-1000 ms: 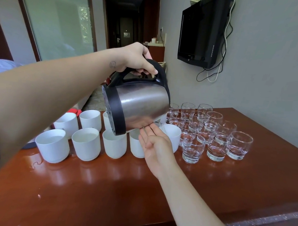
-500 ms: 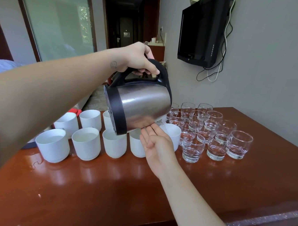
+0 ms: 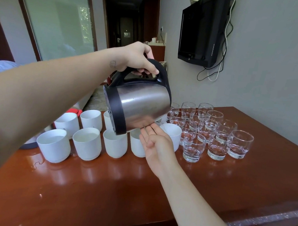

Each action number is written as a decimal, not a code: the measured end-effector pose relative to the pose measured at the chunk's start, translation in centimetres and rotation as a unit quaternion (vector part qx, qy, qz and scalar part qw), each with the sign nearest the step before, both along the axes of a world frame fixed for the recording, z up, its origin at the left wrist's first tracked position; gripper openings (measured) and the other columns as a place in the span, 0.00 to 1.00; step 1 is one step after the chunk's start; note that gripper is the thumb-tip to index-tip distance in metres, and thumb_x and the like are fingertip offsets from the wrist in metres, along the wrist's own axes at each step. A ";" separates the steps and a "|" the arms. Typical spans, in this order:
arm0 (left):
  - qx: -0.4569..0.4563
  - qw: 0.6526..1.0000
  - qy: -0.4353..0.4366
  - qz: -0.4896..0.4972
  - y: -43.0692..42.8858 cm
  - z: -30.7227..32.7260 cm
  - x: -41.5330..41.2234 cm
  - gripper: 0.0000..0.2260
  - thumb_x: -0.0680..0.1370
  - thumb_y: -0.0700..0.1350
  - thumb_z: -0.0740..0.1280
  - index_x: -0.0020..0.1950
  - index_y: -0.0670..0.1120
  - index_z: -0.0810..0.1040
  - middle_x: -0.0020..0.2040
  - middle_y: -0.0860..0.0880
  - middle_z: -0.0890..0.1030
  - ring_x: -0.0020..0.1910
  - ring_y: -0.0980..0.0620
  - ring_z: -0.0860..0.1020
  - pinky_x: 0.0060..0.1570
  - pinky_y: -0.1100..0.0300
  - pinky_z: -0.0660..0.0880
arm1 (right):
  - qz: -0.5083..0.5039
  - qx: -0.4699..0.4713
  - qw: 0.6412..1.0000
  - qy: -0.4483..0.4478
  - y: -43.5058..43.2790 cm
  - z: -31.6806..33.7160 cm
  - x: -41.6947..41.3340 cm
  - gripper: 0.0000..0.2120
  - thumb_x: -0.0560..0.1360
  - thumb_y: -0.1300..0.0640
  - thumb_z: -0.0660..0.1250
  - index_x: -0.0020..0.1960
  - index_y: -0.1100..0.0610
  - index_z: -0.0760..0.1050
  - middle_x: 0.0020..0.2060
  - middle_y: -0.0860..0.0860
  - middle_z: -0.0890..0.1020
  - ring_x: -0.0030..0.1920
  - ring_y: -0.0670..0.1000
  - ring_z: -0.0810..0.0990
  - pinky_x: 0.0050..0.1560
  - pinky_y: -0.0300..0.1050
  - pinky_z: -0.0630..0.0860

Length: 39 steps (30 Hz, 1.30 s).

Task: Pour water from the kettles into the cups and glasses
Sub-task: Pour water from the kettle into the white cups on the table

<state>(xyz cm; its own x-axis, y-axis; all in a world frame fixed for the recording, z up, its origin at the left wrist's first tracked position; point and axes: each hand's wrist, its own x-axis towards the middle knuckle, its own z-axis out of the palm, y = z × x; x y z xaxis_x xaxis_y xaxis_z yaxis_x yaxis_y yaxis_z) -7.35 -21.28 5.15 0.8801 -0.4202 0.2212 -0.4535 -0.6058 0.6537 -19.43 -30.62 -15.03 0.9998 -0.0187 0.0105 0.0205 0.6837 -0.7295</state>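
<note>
We are in the pouring step, over the row of white cups (image 3: 87, 141). Our left hand (image 3: 137, 60) is clenched round the black handle (image 3: 162, 73) of the kettle (image 3: 141, 106), which hangs tilted above the row, spout to the right and hidden behind its body. Our right hand (image 3: 157, 144) lies palm up, its straight fingers touching the kettle's underside. The pour seems aimed at the rightmost cup (image 3: 172, 133), just beside the glasses (image 3: 218, 136); we see no stream. Next we should judge the fill, level the kettle and shift to another vessel.
</note>
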 end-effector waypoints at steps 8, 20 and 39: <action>0.017 1.000 -0.021 -0.014 -0.6 0.3 -0.5 0.12 0.71 0.40 0.77 0.45 0.44 0.74 0.32 0.48 0.80 0.25 0.56 0.74 0.25 0.64 0.71 | -0.003 0.012 1.000 0.002 0.1 0.1 0.1 0.41 0.67 0.83 0.42 0.78 0.63 0.55 0.75 0.59 0.64 0.75 0.57 0.64 0.73 0.49 0.64; 0.010 0.999 -0.026 -0.025 -1.2 0.2 -0.4 0.11 0.71 0.40 0.78 0.46 0.43 0.76 0.33 0.46 0.80 0.24 0.58 0.74 0.23 0.65 0.71 | -0.016 0.035 0.999 0.009 -0.2 0.2 0.3 0.40 0.67 0.83 0.41 0.78 0.64 0.53 0.76 0.60 0.62 0.76 0.58 0.62 0.74 0.50 0.62; 0.039 0.997 -0.049 -0.040 -2.3 0.6 -0.8 0.13 0.71 0.40 0.77 0.52 0.41 0.77 0.34 0.46 0.81 0.24 0.58 0.75 0.24 0.66 0.72 | -0.025 0.056 0.998 0.009 -0.2 0.2 0.3 0.40 0.67 0.83 0.41 0.77 0.65 0.54 0.75 0.60 0.63 0.75 0.58 0.63 0.74 0.50 0.62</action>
